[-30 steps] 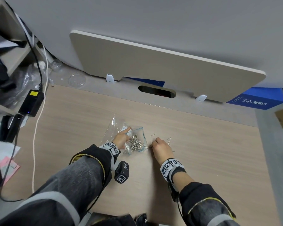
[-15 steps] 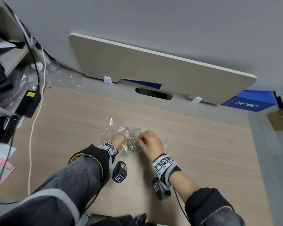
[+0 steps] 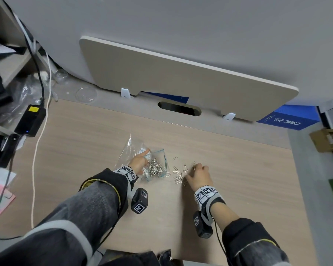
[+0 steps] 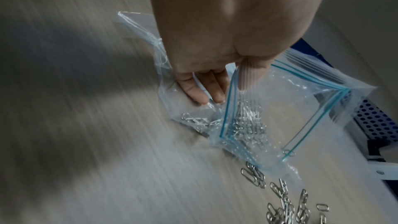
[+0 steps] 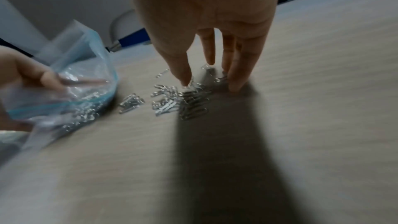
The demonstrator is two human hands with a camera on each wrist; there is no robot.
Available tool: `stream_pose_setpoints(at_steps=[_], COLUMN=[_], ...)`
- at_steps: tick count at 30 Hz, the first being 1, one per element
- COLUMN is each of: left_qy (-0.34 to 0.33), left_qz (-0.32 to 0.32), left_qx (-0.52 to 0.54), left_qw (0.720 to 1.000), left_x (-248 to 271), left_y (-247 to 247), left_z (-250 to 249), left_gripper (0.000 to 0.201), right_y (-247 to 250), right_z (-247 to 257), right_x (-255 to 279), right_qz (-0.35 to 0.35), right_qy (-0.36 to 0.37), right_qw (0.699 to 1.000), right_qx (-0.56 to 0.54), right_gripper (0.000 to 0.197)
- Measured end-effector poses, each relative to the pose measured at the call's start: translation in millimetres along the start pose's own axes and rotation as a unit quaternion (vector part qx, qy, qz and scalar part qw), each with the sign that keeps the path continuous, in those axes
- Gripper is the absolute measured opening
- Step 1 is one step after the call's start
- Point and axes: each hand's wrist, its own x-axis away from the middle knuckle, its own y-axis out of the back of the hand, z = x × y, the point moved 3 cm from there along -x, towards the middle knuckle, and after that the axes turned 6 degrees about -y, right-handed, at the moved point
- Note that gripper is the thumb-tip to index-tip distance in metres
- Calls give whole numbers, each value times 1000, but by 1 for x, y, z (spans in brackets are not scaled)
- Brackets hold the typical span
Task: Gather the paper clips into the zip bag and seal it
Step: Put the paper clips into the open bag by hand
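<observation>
While the zip bag's [image 4: 280,108] mouth edge was pinched open by the left hand [image 3: 139,162], loose paper clips [image 3: 179,174] were touched by the right hand's [image 3: 199,174] extended fingers, bare desk [image 3: 248,179] beyond.

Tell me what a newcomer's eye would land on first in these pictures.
First, the clear plastic zip bag with a blue seal line, mid-desk, its mouth held open by the left hand and a heap of silver wire paper clips inside. Just to its right, loose silver paper clips lie scattered on the pale wood-grain desk, with the right hand reaching fingers-down over them. Behind, a long beige board leans against the grey wall.
</observation>
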Motion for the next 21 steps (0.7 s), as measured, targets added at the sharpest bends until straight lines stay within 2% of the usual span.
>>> stream_pose_setpoints(at_steps=[2,7,10,12,17,21], left_qy=[-4,0,1,0,3,1], left_qz=[4,9,2,2,0,2], left_qx=[-4,-18,-15,-18,-30,-31], left_qw=[1000,1000,1000,1000,1000,1000], left_x=[1,4,3,1,-3,-6], left_y=[0,-3,-4,-4,-3,-2], left_z=[-1,-3,-2,-1,3,4], left_gripper=[70,60,59,60,60,62], right_y=[-4,-16,-25,-28,-30,-29], right_z=[-7,6,16,19,20,19], right_x=[0,5,9,9,2,0], right_qz=[-4,1,-3,-6,-8,-25], right_qy=[-8,23,41,51,89,115], right_qw=[1000,1000,999,998,996,991], right_qx=[5,0,25,36,22,56], right_gripper=[59,72,75,66,29,15])
